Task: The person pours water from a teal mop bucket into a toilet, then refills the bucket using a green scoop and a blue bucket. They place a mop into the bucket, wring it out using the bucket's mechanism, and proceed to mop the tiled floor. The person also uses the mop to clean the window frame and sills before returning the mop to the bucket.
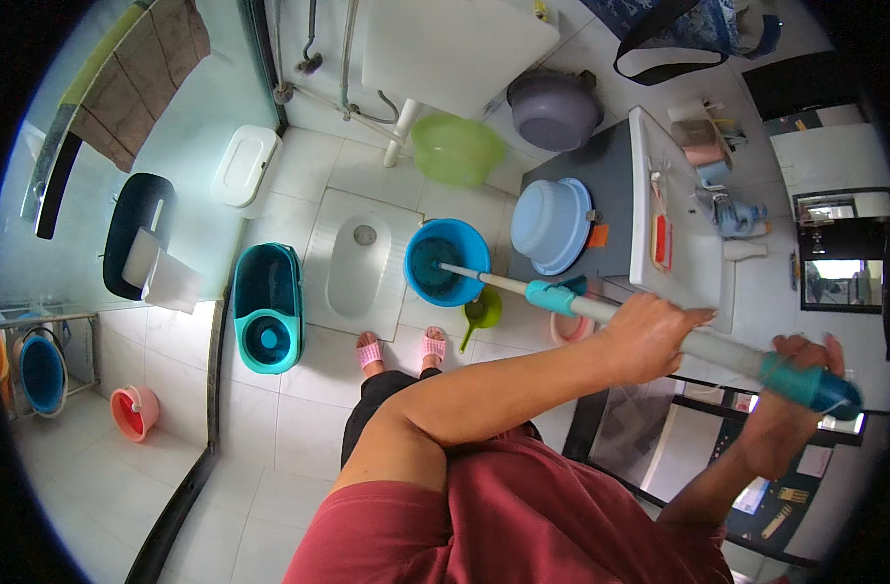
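A mop with a white and teal telescopic handle (547, 296) slants from the floor up to the right. Its lower end goes into a blue bucket (486, 257) with dark liquid, which hides the mop head. My left hand (648, 337) grips the white pole around its middle. Toward the top, my right hand (801, 358) is around the teal grip; hand and handle end look blurred there. My feet, in pink slippers (370, 355), stand behind a squat toilet (359, 266). A green dipper (491, 308) lies beside the bucket.
On the left stands a teal spin-mop bucket (297, 314), with a white lidded bin (244, 168) beyond it. A light blue basin (547, 223) hangs by the grey cabinet below the washbasin (642, 212). A green basin (459, 150) leans at the back wall. A black-framed glass partition (214, 372) runs left.
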`<state>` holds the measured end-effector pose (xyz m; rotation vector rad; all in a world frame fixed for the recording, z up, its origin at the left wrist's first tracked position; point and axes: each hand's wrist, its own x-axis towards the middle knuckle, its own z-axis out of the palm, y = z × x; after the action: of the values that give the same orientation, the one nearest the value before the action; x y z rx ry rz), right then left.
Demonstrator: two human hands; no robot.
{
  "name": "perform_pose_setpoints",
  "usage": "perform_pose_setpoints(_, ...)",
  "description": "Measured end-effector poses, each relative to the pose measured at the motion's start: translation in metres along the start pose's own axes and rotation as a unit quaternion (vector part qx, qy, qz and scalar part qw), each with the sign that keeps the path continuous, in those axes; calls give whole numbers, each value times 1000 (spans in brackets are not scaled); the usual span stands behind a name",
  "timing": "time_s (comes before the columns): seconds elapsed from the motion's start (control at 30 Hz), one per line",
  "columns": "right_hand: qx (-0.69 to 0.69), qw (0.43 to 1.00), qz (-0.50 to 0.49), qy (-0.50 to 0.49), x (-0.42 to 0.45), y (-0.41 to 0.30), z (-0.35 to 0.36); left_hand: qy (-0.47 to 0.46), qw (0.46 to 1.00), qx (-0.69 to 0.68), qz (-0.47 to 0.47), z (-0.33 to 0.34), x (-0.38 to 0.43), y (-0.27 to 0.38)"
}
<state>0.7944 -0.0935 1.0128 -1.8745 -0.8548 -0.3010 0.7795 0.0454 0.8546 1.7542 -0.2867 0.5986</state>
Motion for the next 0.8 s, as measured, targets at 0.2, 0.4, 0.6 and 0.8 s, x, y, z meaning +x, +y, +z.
perform_pose_setpoints(0.2, -60, 988, 102, -101, -79, 117, -7, 78, 996, -46, 3, 0, 45, 33)
perform_pose_setpoints(0.4, 64, 955, 248, -152, -73, 186, 112, -15, 999, 35, 9, 42, 38, 1)
perform_pose_setpoints(0.6, 170, 960, 145, -171, -105, 290, 110, 76, 993, 63, -63, 59, -19, -59)
perform_pose_setpoints(0.8, 194, 943, 86, -255, -85, 300, 137, 238, 946, 147, -163, 76, -115, -106)
